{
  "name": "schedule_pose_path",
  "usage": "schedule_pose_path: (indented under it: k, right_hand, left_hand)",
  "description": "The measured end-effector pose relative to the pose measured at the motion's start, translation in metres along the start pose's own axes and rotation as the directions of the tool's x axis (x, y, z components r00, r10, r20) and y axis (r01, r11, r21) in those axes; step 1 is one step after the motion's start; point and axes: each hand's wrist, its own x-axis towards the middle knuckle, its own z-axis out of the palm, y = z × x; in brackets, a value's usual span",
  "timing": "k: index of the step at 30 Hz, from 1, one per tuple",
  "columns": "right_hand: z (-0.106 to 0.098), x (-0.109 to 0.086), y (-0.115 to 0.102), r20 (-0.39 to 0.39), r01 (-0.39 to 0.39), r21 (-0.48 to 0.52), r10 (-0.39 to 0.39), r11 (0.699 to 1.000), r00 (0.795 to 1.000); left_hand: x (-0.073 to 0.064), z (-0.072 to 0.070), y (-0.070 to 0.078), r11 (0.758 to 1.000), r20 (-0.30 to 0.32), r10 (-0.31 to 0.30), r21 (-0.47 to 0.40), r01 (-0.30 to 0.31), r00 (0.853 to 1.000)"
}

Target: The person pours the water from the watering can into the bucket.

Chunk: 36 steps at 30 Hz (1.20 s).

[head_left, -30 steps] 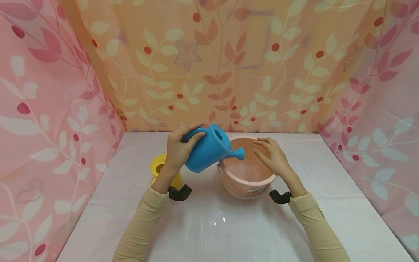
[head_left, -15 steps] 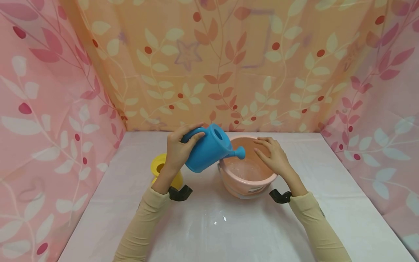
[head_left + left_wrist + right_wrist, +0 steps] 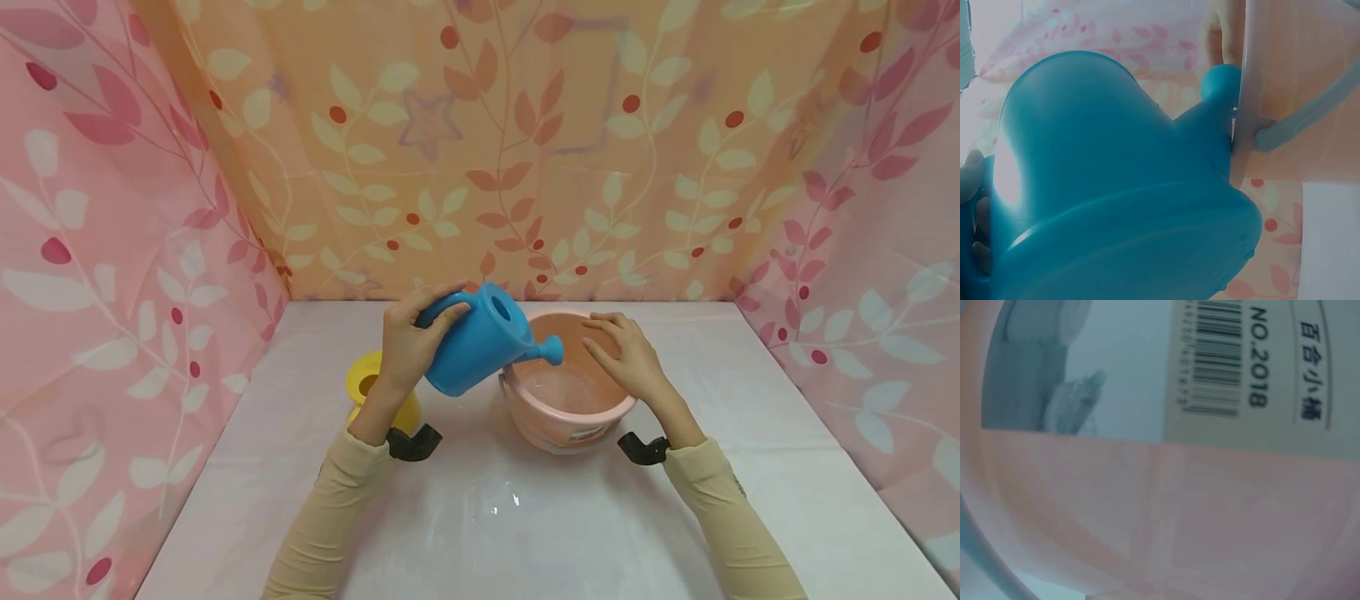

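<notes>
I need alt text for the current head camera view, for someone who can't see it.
A person's left hand grips a tilted blue watering can, its spout over a pink bucket, while the right hand rests at the bucket's right edge. Partly hidden, a yellow container stands to the left on the white table.

The wrist [image 3: 378, 412] behind the left grip [image 3: 416, 333] hides part of the yellow vessel [image 3: 358, 371]. That grip covers some of the blue watering can's [image 3: 476, 350] handle [image 3: 438, 307]. Beneath the right grip [image 3: 626, 358], some rim of the pink bucket [image 3: 555, 427] is hidden; the label [image 3: 1210, 369] runs off the right wrist view.
</notes>
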Motion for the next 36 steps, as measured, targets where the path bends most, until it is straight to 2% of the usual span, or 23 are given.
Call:
schedule_pose_path:
  k: [9,16,36]
  right_hand:
    - [0.0,0.0,-0.001,-0.004,0.004,0.011,-0.004,1.0,1.0]
    - [0.0,0.0,0.001,-0.009,0.009,0.015,-0.009,1.0,1.0]
    - [0.001,0.001,0.003,-0.008,0.008,0.018,-0.008,1.0,1.0]
  left_hand:
    - [0.0,0.001,0.0,1.0,0.004,-0.002,0.008,0.002,1.0]
    - [0.004,-0.002,0.036,0.999,0.01,-0.025,0.041,0.024,1.0]
    - [0.008,0.0,0.039,0.998,0.027,-0.012,0.062,0.01,1.0]
